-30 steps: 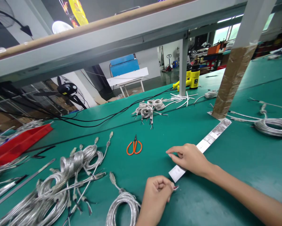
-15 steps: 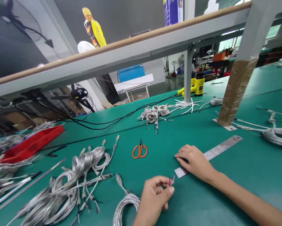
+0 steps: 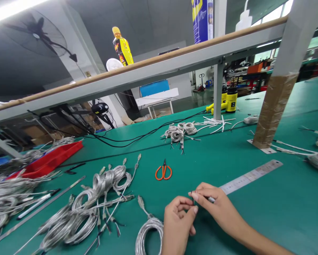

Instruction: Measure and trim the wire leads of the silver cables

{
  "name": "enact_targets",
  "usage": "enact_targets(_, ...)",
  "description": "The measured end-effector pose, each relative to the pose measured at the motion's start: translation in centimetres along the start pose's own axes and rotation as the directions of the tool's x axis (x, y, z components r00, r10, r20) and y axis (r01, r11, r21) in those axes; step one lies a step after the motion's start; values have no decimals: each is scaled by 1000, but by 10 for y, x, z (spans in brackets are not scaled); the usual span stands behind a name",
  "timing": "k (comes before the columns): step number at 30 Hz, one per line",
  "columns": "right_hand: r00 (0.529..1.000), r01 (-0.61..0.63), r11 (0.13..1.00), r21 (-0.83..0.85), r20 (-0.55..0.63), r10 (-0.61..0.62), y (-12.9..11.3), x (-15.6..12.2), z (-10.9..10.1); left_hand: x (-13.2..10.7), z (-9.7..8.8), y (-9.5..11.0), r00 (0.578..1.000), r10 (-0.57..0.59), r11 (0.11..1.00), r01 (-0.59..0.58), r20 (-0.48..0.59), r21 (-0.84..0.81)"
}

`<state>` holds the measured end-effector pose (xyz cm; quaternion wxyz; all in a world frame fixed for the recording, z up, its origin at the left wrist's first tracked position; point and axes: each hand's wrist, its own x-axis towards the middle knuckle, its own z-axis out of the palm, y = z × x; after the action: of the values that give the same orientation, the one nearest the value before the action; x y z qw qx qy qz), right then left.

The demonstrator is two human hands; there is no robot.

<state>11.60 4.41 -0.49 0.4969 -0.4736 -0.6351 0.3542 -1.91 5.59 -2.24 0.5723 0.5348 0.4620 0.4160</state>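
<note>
Near the front of the green table, my left hand (image 3: 178, 221) is closed in a pinch on the thin dark and reddish wires (image 3: 192, 199) of a cable end. My right hand (image 3: 218, 203) meets it from the right, with thumb and forefinger closed on the tips of these wires. Under and behind the right hand lies a steel ruler (image 3: 251, 177), its near end partly covered. Left of my left hand rests a coiled clear-sheathed USB cable (image 3: 149, 233); whether the held wires belong to it is hidden. Orange-handled scissors (image 3: 163, 171) lie beyond my hands.
Several coiled cables (image 3: 95, 198) are heaped at left, beside a long metal strip (image 3: 42, 209) and a red tray (image 3: 50, 159). More coils (image 3: 178, 131) lie farther back. A taped post (image 3: 275, 109) and yellow heat guns (image 3: 230, 101) stand at right. A shelf (image 3: 153, 67) crosses above.
My right hand has come off the ruler, moving left and down to the wires in my left hand, and its fingers have closed on them. The camera view has tilted up slightly.
</note>
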Motion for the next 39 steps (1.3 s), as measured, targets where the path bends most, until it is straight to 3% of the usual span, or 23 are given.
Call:
enact_targets(3,999,-45,996,81,-25,47,-4,-2,2,-4,1,1,999,36,988,-34,-12,148)
enact_targets(7,1000,3,995,102,-18,-2,-6,-3,3,-8,1,4,995,94,962,-94,12,257)
enact_targets(12,979,-152,957,246,-93,179,9,-2,1,-8,-3,9,997,72,996,-70,-33,61)
enact_targets(14,984,-169,954,246,-13,178,10,-3,3,-6,-6,11,992,111,994,-112,-58,-11)
enact_targets(18,969,-119,951,284,241,50,2,-10,14,-4,-10,11,966,216,971,-227,-145,-67)
enact_targets(21,953,-135,912,387,302,12,-1,-14,21,-5,-11,12,971,199,975,-210,-132,-74)
enact_targets(26,949,-189,901,391,308,65,5,-16,25,-11,-11,19,995,79,989,-85,-53,-120)
enact_targets(39,960,-179,905,387,268,76,1,-26,35,-17,-8,29,998,64,971,-64,-6,-229)
